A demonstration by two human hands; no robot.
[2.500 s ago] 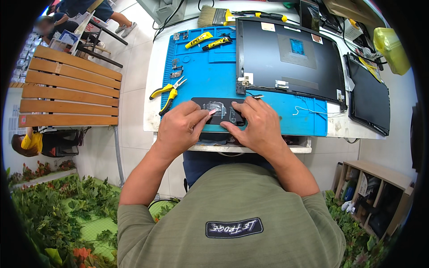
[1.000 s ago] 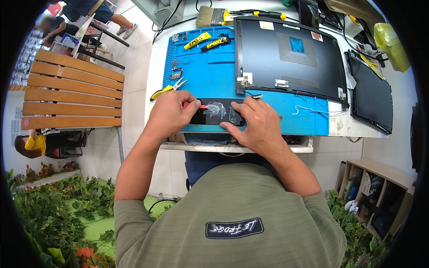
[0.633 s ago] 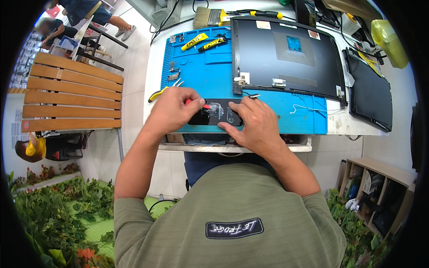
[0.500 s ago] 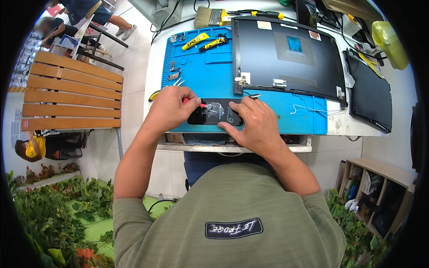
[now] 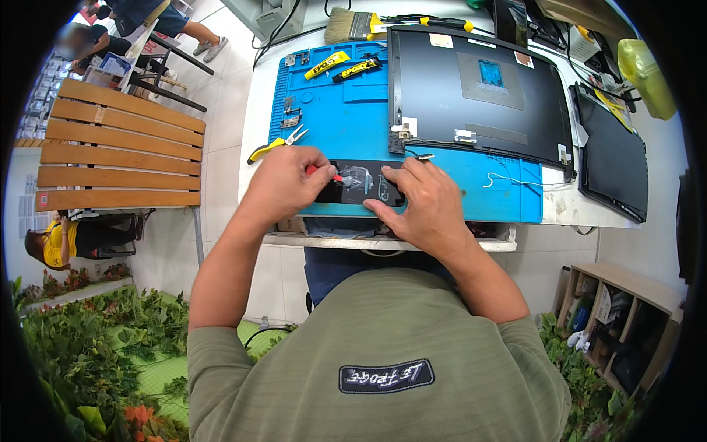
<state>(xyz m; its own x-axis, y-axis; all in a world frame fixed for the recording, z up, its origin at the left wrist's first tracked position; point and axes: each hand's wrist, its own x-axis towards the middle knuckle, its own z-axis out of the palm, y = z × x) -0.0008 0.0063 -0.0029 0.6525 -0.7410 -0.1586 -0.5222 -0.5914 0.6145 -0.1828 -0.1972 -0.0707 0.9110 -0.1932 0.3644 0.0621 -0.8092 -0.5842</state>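
A thin red tool point(image 5: 337, 177) is pinched in the fingers of my left hand point(image 5: 287, 180), with its tip at a wet greyish smear point(image 5: 358, 180). The smear lies on a flat, glossy black plate point(image 5: 333, 194) on the blue work mat. My right hand point(image 5: 428, 197) holds the plate's right end, thumb at the near edge and fingers at the far edge. Light marks show on the plate beside the thumb. Pliers with yellow handles point(image 5: 266, 149) lie just beyond my left hand. A small dark-and-silver piece point(image 5: 423, 157) sits by my right knuckles.
On the blue mat point(image 5: 346, 125) are a yellow tube point(image 5: 327, 65), a black tube point(image 5: 357, 70) and metal hinges point(image 5: 292, 120). A dark laptop lid point(image 5: 442, 88) covers its right part. Beyond are a brush point(image 5: 349, 26) and a screwdriver point(image 5: 458, 25); another black panel point(image 5: 610, 155) lies right.
My left hand and the red tool have shifted slightly over the smear. The pliers show more fully now. My right hand keeps its hold on the plate; the whole view has moved a little.
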